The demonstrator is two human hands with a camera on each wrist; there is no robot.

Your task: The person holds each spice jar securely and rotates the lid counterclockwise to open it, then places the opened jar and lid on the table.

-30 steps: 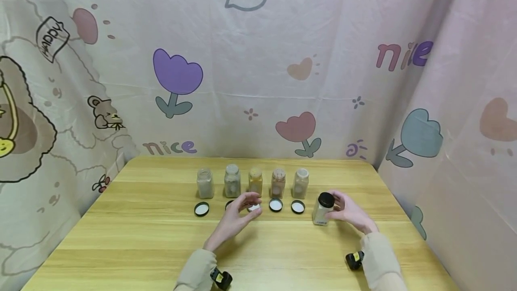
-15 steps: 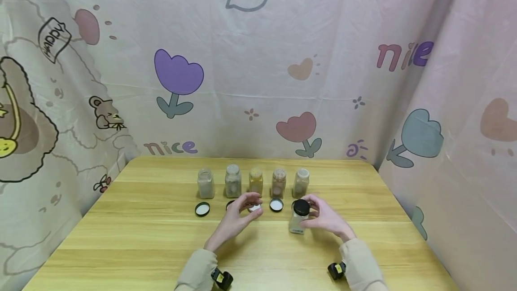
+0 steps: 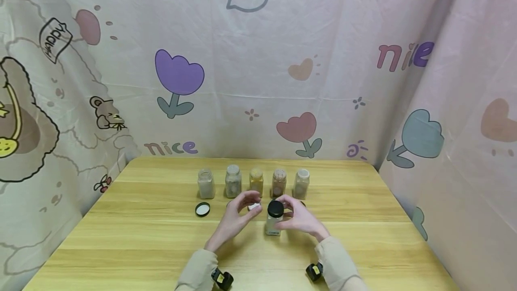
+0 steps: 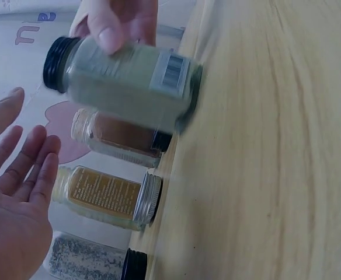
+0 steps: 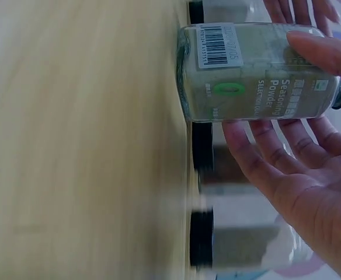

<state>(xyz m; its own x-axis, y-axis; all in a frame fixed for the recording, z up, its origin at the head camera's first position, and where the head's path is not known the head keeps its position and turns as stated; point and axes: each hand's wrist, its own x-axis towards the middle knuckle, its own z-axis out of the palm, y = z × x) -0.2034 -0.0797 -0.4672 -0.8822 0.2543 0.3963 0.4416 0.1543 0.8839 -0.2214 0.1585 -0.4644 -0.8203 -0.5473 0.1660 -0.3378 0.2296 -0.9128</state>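
My right hand [image 3: 299, 217] grips a square glass jar of pale powder [image 3: 273, 226] with a black lid, thumb on one side and fingers on the other. In the right wrist view the jar [image 5: 258, 76] reads "Seasoning Powder" and carries a barcode. It is upright; whether its base touches the table I cannot tell. My left hand [image 3: 236, 217] is just left of it, holding nothing, fingers loosely bent and thumb apart. Beside its fingertips lies an upturned lid [image 3: 254, 206]. In the left wrist view the palm and fingers [image 4: 27, 181] face the jar without touching it.
A row of lidless seasoning jars stands behind the hands, among them a yellow one [image 3: 256, 184], a brownish one [image 3: 278, 184] and a pale one [image 3: 301, 184]. Upturned black-rimmed lids, such as the leftmost lid [image 3: 202, 209], lie before them, some partly hidden. A printed curtain [image 3: 250, 80] hangs behind the table.
My right hand has carried the seasoning jar leftward, from the right of the row to close beside my left hand. The left hand has stayed nearly still.
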